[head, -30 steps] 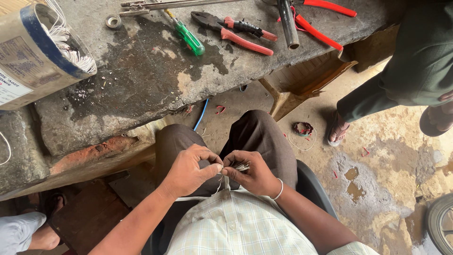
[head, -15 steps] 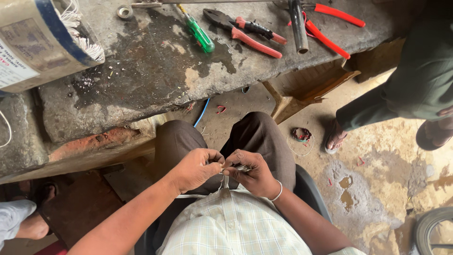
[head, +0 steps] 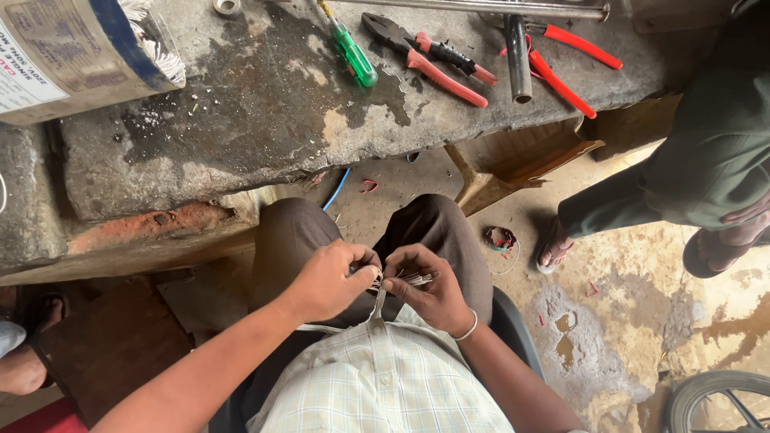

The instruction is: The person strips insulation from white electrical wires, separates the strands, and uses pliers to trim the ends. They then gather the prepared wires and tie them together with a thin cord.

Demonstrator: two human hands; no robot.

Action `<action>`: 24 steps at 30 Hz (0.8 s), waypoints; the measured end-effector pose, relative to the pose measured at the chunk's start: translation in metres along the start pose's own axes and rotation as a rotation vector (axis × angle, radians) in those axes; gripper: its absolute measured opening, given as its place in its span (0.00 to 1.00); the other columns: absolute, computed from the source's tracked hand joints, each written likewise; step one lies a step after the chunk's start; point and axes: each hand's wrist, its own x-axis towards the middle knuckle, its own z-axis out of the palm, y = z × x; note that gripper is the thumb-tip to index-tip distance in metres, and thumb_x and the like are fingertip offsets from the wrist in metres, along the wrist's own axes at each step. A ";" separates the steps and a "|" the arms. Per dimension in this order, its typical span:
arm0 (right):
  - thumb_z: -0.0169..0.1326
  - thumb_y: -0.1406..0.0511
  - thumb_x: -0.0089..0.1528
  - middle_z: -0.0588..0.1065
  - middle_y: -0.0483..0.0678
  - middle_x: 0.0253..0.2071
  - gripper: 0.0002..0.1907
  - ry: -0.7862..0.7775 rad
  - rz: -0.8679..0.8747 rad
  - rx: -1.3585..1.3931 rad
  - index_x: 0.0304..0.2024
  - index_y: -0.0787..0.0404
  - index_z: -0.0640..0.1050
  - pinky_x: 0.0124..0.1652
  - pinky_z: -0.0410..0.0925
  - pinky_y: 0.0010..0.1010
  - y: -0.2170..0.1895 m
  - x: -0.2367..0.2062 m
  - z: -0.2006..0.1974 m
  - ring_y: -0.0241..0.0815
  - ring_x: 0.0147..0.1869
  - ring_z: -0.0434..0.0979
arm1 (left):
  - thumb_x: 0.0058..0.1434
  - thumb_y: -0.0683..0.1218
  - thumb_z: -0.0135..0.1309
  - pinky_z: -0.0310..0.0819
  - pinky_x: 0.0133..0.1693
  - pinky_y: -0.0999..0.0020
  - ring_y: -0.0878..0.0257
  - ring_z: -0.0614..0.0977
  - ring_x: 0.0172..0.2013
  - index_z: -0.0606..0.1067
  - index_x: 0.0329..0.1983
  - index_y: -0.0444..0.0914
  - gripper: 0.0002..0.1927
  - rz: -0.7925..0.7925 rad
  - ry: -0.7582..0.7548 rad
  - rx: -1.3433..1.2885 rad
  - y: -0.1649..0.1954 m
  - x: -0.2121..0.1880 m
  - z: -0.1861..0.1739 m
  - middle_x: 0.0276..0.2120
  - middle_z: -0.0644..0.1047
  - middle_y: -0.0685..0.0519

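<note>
We are sitting at a rough stone worktop [head: 265, 104], holding both hands together over our lap. Our left hand [head: 325, 281] is closing its thumb and fingers around one end of a small bundle of thin bare wire strands [head: 405, 280], and our right hand [head: 429, 293] is pinching the same bundle just beside it, so the two hands are nearly touching. A thin grey lead is hanging down from the bundle toward our checked shirt [head: 377, 385]. Compared with half a second ago, the hands are keeping almost the same grip and place; mostly our head is tipping, so the worktop is sliding up in view. That is telling us the work on the strands is continuing rather than finishing. On the worktop, well apart from the hands, a green-handled screwdriver [head: 351, 52], red-handled pliers [head: 429, 60] and a dark metal tube [head: 517, 56] are lying untouched. At right, another person's dark trouser leg [head: 706, 160] is standing near the worktop's end.
</note>
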 end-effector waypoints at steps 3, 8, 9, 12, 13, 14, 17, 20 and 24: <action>0.64 0.68 0.61 0.78 0.42 0.36 0.11 -0.005 0.025 -0.036 0.43 0.65 0.78 0.38 0.70 0.22 0.003 -0.003 0.000 0.28 0.38 0.75 | 0.60 0.46 0.56 0.73 0.41 0.70 0.70 0.77 0.35 0.81 0.39 0.34 0.10 -0.234 -0.144 -0.304 -0.003 0.002 -0.004 0.32 0.81 0.55; 0.63 0.69 0.65 0.78 0.43 0.35 0.08 -0.051 -0.027 0.002 0.43 0.67 0.79 0.35 0.68 0.22 0.007 -0.005 0.002 0.28 0.36 0.73 | 0.59 0.45 0.56 0.73 0.40 0.73 0.71 0.77 0.35 0.81 0.39 0.33 0.11 -0.263 -0.206 -0.374 -0.010 0.001 -0.004 0.32 0.81 0.55; 0.63 0.69 0.64 0.78 0.43 0.35 0.08 -0.042 -0.045 -0.008 0.43 0.66 0.78 0.35 0.69 0.22 0.008 -0.005 0.003 0.28 0.36 0.74 | 0.59 0.45 0.56 0.72 0.41 0.73 0.71 0.77 0.36 0.81 0.39 0.33 0.11 -0.266 -0.208 -0.425 -0.010 0.000 -0.002 0.33 0.81 0.55; 0.62 0.71 0.63 0.79 0.44 0.37 0.08 -0.004 -0.109 -0.040 0.43 0.65 0.77 0.37 0.72 0.23 0.007 -0.004 0.007 0.29 0.38 0.77 | 0.59 0.44 0.56 0.72 0.42 0.74 0.71 0.77 0.37 0.80 0.40 0.32 0.11 -0.262 -0.209 -0.537 -0.009 -0.002 0.003 0.34 0.81 0.54; 0.62 0.71 0.62 0.78 0.44 0.38 0.09 0.015 -0.143 -0.052 0.44 0.65 0.77 0.39 0.72 0.23 0.007 -0.005 0.007 0.30 0.39 0.78 | 0.59 0.45 0.56 0.72 0.43 0.74 0.71 0.77 0.38 0.80 0.40 0.32 0.11 -0.249 -0.205 -0.545 -0.008 -0.003 0.003 0.34 0.81 0.54; 0.61 0.72 0.62 0.78 0.44 0.38 0.10 0.035 -0.177 -0.063 0.44 0.65 0.76 0.40 0.73 0.23 0.007 -0.004 0.007 0.31 0.41 0.79 | 0.59 0.45 0.56 0.73 0.44 0.75 0.71 0.78 0.38 0.80 0.40 0.32 0.11 -0.235 -0.202 -0.552 -0.006 -0.003 0.003 0.35 0.81 0.54; 0.62 0.73 0.63 0.78 0.47 0.39 0.07 0.010 -0.320 -0.124 0.44 0.66 0.79 0.40 0.73 0.25 0.007 -0.005 0.005 0.33 0.41 0.78 | 0.61 0.49 0.55 0.72 0.37 0.66 0.62 0.76 0.32 0.80 0.41 0.36 0.12 -0.253 -0.111 -0.106 0.002 -0.008 0.003 0.31 0.81 0.49; 0.63 0.73 0.63 0.79 0.47 0.37 0.06 0.019 -0.334 -0.184 0.42 0.65 0.79 0.39 0.73 0.24 0.009 -0.006 0.002 0.32 0.40 0.79 | 0.58 0.51 0.58 0.73 0.44 0.63 0.61 0.80 0.40 0.83 0.40 0.39 0.13 -0.064 -0.007 0.010 0.010 -0.011 0.000 0.35 0.81 0.50; 0.63 0.74 0.62 0.80 0.47 0.35 0.08 0.055 -0.234 -0.126 0.43 0.65 0.79 0.39 0.74 0.23 0.011 -0.006 0.003 0.32 0.39 0.80 | 0.56 0.51 0.59 0.74 0.47 0.60 0.57 0.80 0.43 0.84 0.39 0.40 0.13 0.005 0.034 0.088 0.016 -0.011 -0.003 0.34 0.82 0.50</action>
